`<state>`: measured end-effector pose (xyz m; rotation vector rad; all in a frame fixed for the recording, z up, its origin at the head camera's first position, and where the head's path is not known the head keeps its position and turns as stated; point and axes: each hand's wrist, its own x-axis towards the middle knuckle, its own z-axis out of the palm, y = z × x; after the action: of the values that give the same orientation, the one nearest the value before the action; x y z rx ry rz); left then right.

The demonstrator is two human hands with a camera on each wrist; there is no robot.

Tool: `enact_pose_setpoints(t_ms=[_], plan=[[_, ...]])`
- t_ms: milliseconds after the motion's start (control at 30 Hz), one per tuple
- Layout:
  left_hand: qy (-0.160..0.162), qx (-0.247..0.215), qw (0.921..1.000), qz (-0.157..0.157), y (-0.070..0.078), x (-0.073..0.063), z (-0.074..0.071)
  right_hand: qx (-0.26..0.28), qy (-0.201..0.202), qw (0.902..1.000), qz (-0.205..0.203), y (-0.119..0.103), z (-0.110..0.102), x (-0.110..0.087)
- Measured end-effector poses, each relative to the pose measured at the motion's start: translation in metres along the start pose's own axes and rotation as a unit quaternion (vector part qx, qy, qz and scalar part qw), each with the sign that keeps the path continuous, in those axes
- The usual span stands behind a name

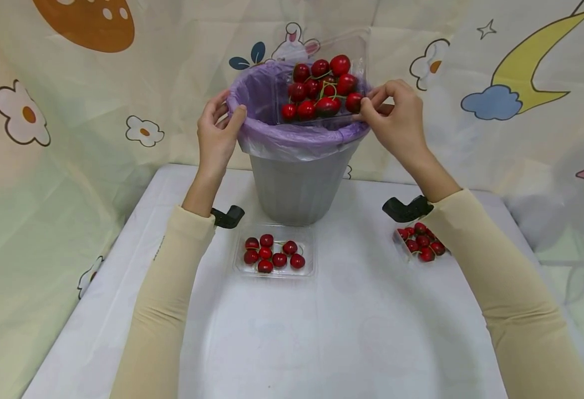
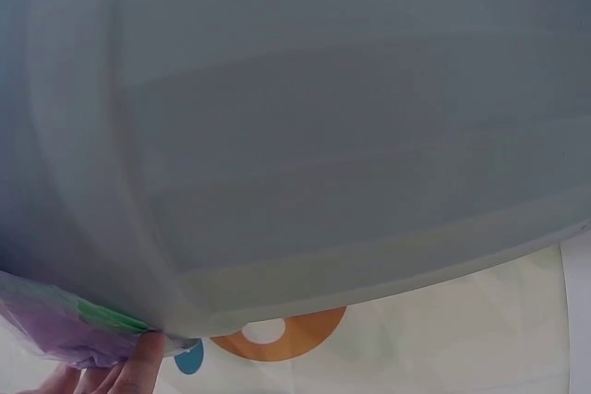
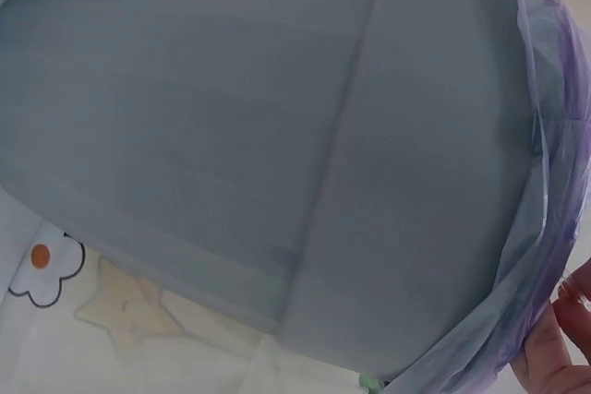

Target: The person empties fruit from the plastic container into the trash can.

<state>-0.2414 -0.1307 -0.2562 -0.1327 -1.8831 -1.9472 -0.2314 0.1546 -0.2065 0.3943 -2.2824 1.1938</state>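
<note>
As right fingers — seemingly — pinch it, the cherry box slants.

Bin behind one cherry tray on table

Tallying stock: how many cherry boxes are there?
3: one box by the right hand at the top of the bin; one in front of it; one by the right sleeve, partly hidden.
</note>
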Motion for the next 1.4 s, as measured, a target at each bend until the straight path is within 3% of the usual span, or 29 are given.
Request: enact_pose_setpoints(t_ms=[333, 667, 1100, 1400], plan=[[0.003, -0.009, 0.9997, -0.022, -0.0001, 0.0025, 0.0009, -0.021, -0.002, 0.9991, -0.036, -0.0003, 0.0015, -0.0028], [-0.001, -0.001, 1.0000, -0.002, 0.0006, 0.0006, 0.0011, -0.065, -0.006, 0.9942, -0.086, 0.0005, 0.0036, -0.0063], [0.001, -0.001, 1.0000, 0.001, -0.0009, 0.0006, 0.0007, -0.037, 0.016, 0.9898, -0.137, 0.0073, 0.0070, -0.0049], [0.000, -0.014, 0.9999, 0.000, -0.0002, 0.0002, 0.0009, -0.037, 0.020, 0.9887, -0.144, 0.0078, 0.0079, -0.0067]])
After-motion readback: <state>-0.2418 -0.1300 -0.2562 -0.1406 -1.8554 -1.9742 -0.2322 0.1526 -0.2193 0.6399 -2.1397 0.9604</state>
